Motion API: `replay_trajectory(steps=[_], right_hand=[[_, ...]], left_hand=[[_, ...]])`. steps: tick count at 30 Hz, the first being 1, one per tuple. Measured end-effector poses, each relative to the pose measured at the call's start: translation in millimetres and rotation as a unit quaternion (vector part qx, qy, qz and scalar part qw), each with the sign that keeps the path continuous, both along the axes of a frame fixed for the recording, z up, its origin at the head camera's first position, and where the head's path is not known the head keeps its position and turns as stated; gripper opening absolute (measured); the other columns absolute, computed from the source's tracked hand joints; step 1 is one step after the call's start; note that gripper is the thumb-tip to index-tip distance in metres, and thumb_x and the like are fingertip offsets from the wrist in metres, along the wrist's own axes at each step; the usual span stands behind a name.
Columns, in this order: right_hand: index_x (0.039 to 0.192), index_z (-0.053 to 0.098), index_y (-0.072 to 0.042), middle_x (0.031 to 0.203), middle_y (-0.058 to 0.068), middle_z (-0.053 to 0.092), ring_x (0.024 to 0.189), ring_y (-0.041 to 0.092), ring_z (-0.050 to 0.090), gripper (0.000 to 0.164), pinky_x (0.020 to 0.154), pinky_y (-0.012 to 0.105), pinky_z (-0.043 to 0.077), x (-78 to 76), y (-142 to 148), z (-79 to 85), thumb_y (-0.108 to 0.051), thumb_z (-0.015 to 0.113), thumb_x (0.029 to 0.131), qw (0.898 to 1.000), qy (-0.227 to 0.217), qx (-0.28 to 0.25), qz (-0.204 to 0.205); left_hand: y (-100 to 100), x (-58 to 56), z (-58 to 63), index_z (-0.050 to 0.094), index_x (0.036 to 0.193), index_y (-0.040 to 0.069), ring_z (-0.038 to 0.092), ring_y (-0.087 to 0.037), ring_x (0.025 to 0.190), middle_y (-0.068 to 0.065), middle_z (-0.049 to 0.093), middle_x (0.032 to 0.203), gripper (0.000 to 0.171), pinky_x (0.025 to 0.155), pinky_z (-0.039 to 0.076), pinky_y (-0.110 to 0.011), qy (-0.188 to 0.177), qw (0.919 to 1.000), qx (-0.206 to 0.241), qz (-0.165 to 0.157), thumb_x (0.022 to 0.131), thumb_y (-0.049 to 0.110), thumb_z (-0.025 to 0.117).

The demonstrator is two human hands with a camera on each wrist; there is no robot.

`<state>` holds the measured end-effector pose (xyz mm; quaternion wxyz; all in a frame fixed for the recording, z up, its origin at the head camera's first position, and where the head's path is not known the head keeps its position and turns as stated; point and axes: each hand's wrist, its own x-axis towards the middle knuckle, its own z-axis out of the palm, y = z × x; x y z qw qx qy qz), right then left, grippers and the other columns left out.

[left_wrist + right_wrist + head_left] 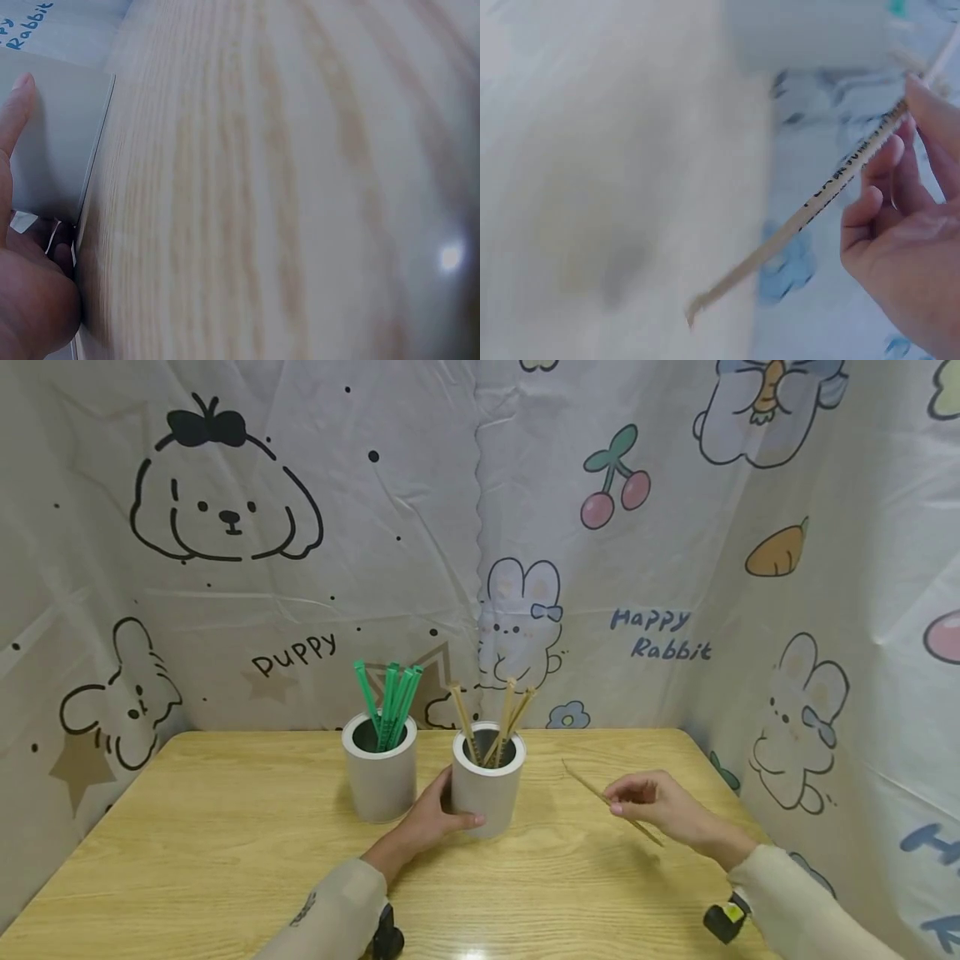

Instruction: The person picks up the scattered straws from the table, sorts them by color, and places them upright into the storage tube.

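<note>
In the head view my left hand (pixel 427 821) grips the lower side of a pale cylindrical cup (pixel 486 802), its thumb across the front. That cup holds several tan straws (pixel 507 718) leaning in different directions. Away to the right, my right hand (pixel 663 807) pinches a single thin tan straw (pixel 588 786) between thumb and fingers above the table. The right wrist view shows dark printing along this straw (pixel 776 238) and a bent, crimped-looking end. The left wrist view catches the left thumb lying against the cup wall (pixel 64 135).
A matching pale cup (pixel 380 789) with several green straws (pixel 390 706) stands just left of the gripped one. The wooden table (pixel 225 827) ends at a printed cloth backdrop (pixel 420 568) behind and at both sides.
</note>
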<state>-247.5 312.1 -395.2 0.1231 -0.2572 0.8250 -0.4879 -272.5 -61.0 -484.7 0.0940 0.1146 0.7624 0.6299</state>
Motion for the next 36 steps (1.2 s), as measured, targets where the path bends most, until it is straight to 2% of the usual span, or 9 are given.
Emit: replay_trajectory(steps=[2,5,10,15,19,22,26,30,36], right_hand=[[0.116,0.069,-0.004,0.103,-0.015,0.069,0.093,0.001,0.064,0.019,0.084,0.02,0.055,-5.1,-17,14.8,-0.012,0.063,0.1,0.999,0.004,-0.038,-0.028],[0.109,0.072,-0.02,0.101,-0.018,0.07,0.096,0.0,0.064,0.019,0.089,0.018,0.052,-12.9,-44,37.5,-0.008,0.059,0.101,0.99,-0.001,-0.135,-0.036],[0.102,0.072,-0.025,0.097,-0.014,0.072,0.09,0.002,0.063,0.029,0.085,0.018,0.051,-22.1,-85,73.6,-0.002,0.055,0.102,0.95,-0.007,-0.312,-0.007],[0.099,0.072,-0.026,0.097,-0.013,0.071,0.088,0.004,0.06,0.029,0.082,0.02,0.049,-29.5,-117,94.7,-0.002,0.056,0.102,0.925,-0.012,-0.377,-0.044],[0.093,0.072,-0.029,0.092,-0.014,0.07,0.086,0.003,0.06,0.038,0.081,0.019,0.049,-38.0,-137,87.3,0.002,0.052,0.102,0.923,-0.015,-0.371,-0.098],[0.095,0.069,-0.026,0.09,-0.016,0.068,0.087,0.002,0.061,0.033,0.082,0.018,0.049,-41.6,-146,70.8,0.002,0.054,0.101,0.934,-0.018,-0.329,-0.137],[0.112,0.066,-0.009,0.094,-0.014,0.067,0.091,0.002,0.063,0.015,0.092,0.02,0.05,-41.9,-154,47.7,-0.003,0.06,0.1,0.949,-0.013,-0.249,-0.192],[0.122,0.063,0.005,0.105,-0.003,0.069,0.094,0.003,0.064,0.027,0.096,0.024,0.05,-41.2,-159,30.1,-0.007,0.066,0.097,0.953,0.002,-0.194,-0.235],[0.114,0.068,0.005,0.106,0.01,0.071,0.09,0.005,0.061,0.024,0.083,0.018,0.05,-39.7,-162,14.0,-0.007,0.071,0.093,0.953,0.028,-0.154,-0.259]], left_hand=[[0,0.3,0.3,0.022,0.162,0.011,0.028,-0.042,0.152,-0.018,0.031,0.165,0.102,0.124,0.022,-0.061,0.0,1.0,0.0,0.001,0.082,0.02,0.086],[1,0.5,0.2,0.022,0.162,0.012,0.029,-0.041,0.152,-0.018,0.031,0.165,0.102,0.125,0.022,-0.061,-0.001,1.0,0.003,0.001,0.082,0.019,0.086],[1,1.0,1.0,0.022,0.162,0.01,0.029,-0.042,0.152,-0.019,0.031,0.164,0.102,0.124,0.022,-0.061,0.005,1.0,0.002,-0.008,0.083,0.019,0.085],[0,-0.8,0.2,0.021,0.162,0.011,0.028,-0.041,0.153,-0.018,0.031,0.165,0.103,0.125,0.021,-0.061,0.005,1.0,0.0,0.001,0.082,0.019,0.086],[-1,-0.9,-0.4,0.021,0.162,0.01,0.029,-0.042,0.152,-0.019,0.031,0.165,0.102,0.125,0.021,-0.061,0.006,1.0,0.004,0.0,0.082,0.018,0.086],[0,-0.4,-1.6,0.022,0.161,0.01,0.029,-0.041,0.152,-0.018,0.031,0.165,0.102,0.125,0.021,-0.06,-0.001,1.0,0.006,-0.001,0.082,0.018,0.086],[1,-0.4,-2.3,0.022,0.161,0.01,0.03,-0.042,0.152,-0.019,0.032,0.164,0.102,0.125,0.022,-0.06,-0.001,1.0,0.002,0.003,0.082,0.02,0.086],[1,0.0,-2.0,0.021,0.161,0.009,0.032,-0.043,0.15,-0.021,0.033,0.163,0.102,0.123,0.024,-0.062,0.006,1.0,0.003,0.001,0.082,0.019,0.085],[0,-1.4,-3.4,0.022,0.162,0.01,0.032,-0.042,0.151,-0.019,0.033,0.163,0.102,0.123,0.023,-0.062,0.005,1.0,-0.003,0.007,0.082,0.021,0.086]])
